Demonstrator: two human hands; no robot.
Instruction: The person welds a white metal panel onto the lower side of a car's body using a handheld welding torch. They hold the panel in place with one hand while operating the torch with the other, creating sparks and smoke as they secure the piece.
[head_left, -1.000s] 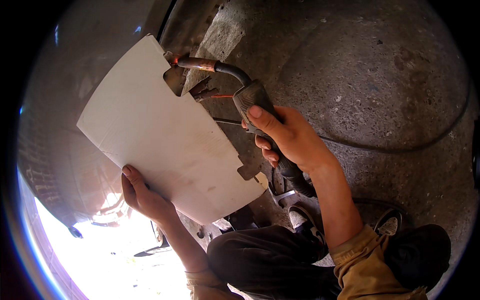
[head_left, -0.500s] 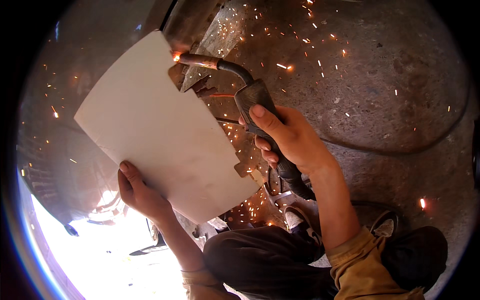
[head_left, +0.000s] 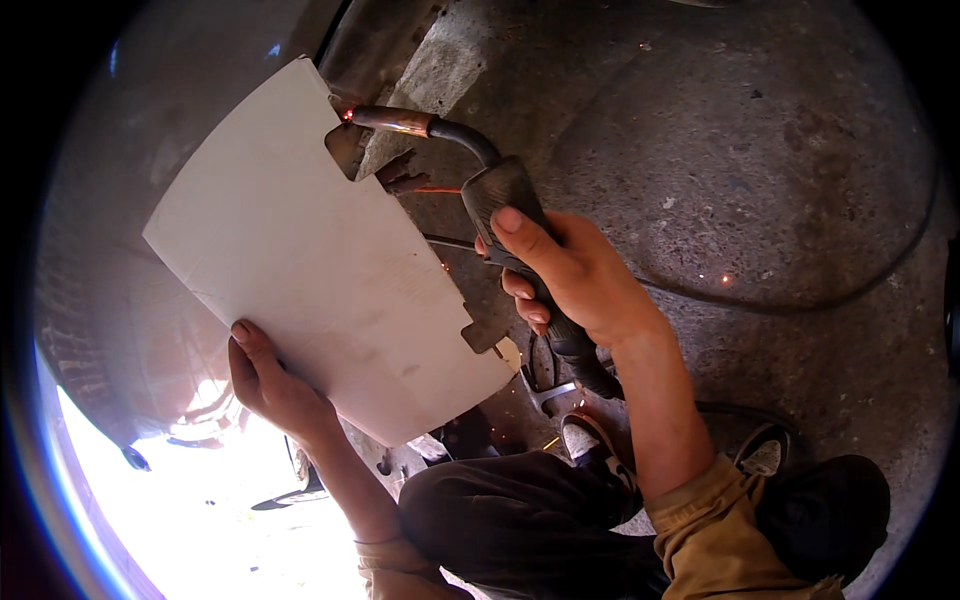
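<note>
My right hand (head_left: 575,270) is wrapped round the black handle of a welding torch (head_left: 505,195), thumb along its top. The torch's bent neck runs left to a copper-coloured nozzle (head_left: 395,120), whose tip glows small and red beside the upper right edge of a pale sheet of cardboard (head_left: 300,250). Notches are cut into the sheet's right side. My left hand (head_left: 275,385) pinches the sheet's lower left edge, thumb on top and the other fingers behind it. The sheet hides part of the large smooth curved panel (head_left: 130,180) on the left.
A dark cable (head_left: 800,298) curves over the stained concrete floor (head_left: 700,150) on the right. My shoes (head_left: 590,440) and bent knees are close below the torch. A metal tool or clamp (head_left: 548,393) lies near one shoe. Bright light floods the lower left.
The shower of sparks has nearly died out, leaving a few specks, and the glow at the nozzle has shrunk. Both hands keep their grip, with only a slight shift left in the view.
</note>
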